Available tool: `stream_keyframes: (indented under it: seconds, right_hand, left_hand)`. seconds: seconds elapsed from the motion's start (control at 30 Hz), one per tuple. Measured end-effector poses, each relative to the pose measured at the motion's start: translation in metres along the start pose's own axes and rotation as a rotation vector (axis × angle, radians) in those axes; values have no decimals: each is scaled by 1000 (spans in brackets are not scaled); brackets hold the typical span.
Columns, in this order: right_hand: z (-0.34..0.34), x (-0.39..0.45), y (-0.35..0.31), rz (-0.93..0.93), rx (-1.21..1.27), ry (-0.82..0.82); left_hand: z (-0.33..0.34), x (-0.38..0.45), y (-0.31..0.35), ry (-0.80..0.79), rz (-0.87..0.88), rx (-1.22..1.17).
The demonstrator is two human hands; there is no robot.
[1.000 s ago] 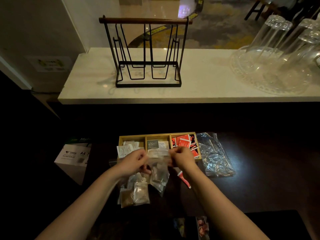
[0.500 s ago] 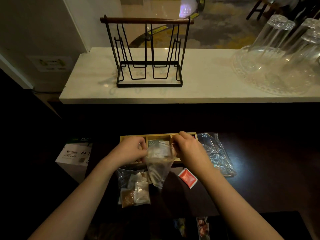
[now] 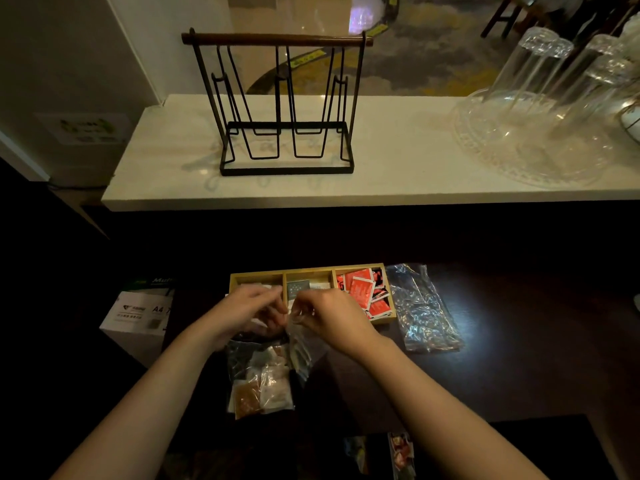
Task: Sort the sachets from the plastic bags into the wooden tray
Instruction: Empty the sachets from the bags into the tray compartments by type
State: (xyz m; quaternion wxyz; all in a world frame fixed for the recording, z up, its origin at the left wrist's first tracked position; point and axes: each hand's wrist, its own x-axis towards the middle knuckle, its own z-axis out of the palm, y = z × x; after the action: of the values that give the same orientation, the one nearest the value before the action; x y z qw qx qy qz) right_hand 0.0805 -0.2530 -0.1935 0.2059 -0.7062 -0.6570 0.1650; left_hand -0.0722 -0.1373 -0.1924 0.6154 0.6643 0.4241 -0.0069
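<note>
Both grips are pinched shut on one clear bag [image 3: 300, 344]: my left hand [image 3: 247, 311] and right hand [image 3: 329, 315] meet at its top edge, fingers curled tight, right over the front of the tray [image 3: 360, 266]. From there the bag hangs down toward the dark tabletop [image 3: 519, 375]; what is inside it I cannot make out. Below the hands a second bag [image 3: 261, 382] lies flat on the tabletop, holding brown and pale sachets. The tray has three compartments. Red sachets [image 3: 363, 291] fill the right one, a grey sachet [image 3: 298, 287] shows in the middle one, and my left hand hides most of the left one. An empty-looking crumpled bag [image 3: 420, 310] lies just right of the tray. On the pale upper counter stand a wire rack [image 3: 282, 102] and upturned glasses [image 3: 554, 81].
</note>
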Motion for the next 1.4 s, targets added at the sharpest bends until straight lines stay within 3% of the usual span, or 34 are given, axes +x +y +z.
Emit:
stream_keyframes:
  seconds: [0.1,0.23,0.3,0.37,0.47,0.57,0.87,1.03,1.4]
  right_hand:
    - [-17,8,-7,-29,205,39]
    - [-43,21,-21,-33,573,92]
    - [-52,28,-20,-15,634,135]
    - [-59,34,-13,21,600,182]
    - [-62,40,3,106,455,233]
    - [-54,44,18,175,410,245]
    - [-20,36,54,367,726,143]
    - [-5,31,65,446,945,80]
    - [4,25,73,473,1020,71]
  left_hand:
    - [4,5,-31,76,-178,-76]
    - [21,3,-53,-100,-370,-499]
    - [22,4,-55,-184,-367,-701]
    - [20,3,-51,-87,-323,-782]
    - [10,4,-46,207,-206,-661]
    - [-8,3,-41,362,-96,-503]
    - [-36,-3,-15,730,153,82]
    - [-32,-7,-11,751,197,183]
    - [-32,-14,7,720,309,333]
